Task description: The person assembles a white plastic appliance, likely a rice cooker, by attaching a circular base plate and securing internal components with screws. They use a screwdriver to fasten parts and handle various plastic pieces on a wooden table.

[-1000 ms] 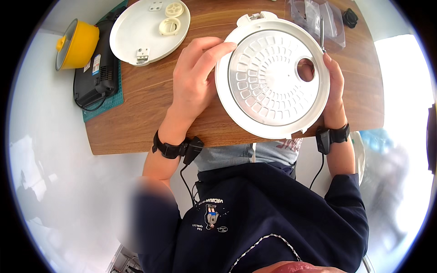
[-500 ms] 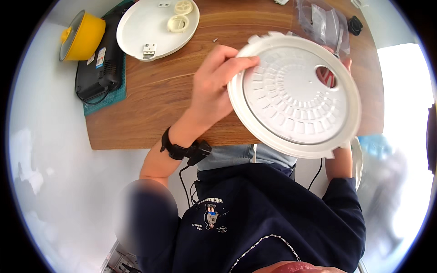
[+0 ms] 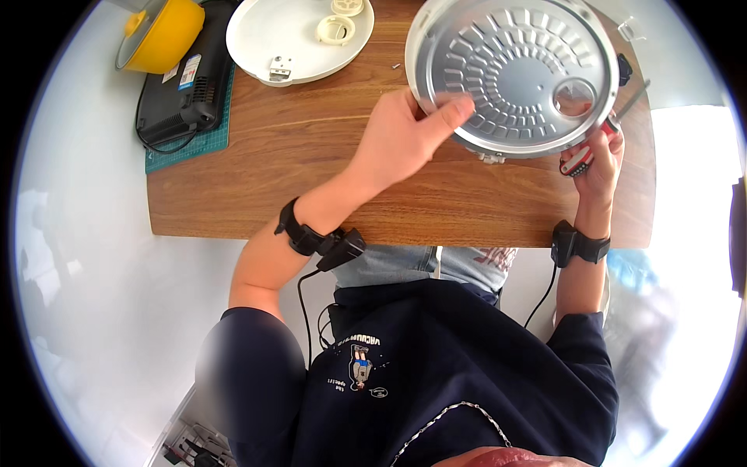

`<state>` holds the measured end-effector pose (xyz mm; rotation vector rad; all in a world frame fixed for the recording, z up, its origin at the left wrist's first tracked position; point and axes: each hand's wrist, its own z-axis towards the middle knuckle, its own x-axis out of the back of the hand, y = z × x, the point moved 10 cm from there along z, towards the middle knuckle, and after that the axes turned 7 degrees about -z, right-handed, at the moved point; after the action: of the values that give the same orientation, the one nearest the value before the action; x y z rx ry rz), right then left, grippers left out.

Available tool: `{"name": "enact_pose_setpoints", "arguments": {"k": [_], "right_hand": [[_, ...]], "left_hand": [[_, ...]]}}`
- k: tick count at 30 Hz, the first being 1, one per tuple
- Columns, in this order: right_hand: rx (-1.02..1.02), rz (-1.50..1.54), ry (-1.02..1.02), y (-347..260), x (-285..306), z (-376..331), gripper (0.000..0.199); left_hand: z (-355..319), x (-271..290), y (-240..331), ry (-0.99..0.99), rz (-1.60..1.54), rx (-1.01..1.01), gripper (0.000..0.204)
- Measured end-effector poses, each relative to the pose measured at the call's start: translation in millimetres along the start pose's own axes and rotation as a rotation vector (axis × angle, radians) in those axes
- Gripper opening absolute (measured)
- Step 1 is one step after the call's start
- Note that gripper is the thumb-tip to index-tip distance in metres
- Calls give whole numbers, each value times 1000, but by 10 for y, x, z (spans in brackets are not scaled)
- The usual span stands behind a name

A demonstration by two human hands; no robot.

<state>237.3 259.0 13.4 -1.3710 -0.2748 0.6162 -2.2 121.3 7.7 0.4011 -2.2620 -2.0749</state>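
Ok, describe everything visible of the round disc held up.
The round disc has a shiny, metal-looking face with rings of pressed oblong marks, a round hole toward its right, and a paler rim with a small lower fitting. It is raised over the table, face toward the camera, top cropped. Blurred digits of the left hand overlap its lower-left face; the right hand, gripping a red-handled tool, sits at its lower-right rim.

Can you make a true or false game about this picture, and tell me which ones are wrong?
1. The right hand holds a red-and-white tool. True.
2. The left hand is on the yellow pot. False: it is at the edge of the round metal plate.
3. That plate has a round hole. True.
4. The mat is pink. False: it is green.
5. A cream ring lies on the white lid. True.
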Motion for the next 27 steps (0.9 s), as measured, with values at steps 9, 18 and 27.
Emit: {"name": "enact_pose_setpoints", "arguments": {"k": [9, 18, 27], "right_hand": [[-202, -10, 208, 274, -75, 97, 30], [-251, 19, 207, 332, -121, 79, 31], [-225, 13, 254, 233, -112, 38, 32]], "left_hand": [[366, 656, 74, 8, 273, -63, 62], [394, 631, 366, 237, 935, -391, 22], [390, 491, 310, 153, 1110, -532, 11]]}}
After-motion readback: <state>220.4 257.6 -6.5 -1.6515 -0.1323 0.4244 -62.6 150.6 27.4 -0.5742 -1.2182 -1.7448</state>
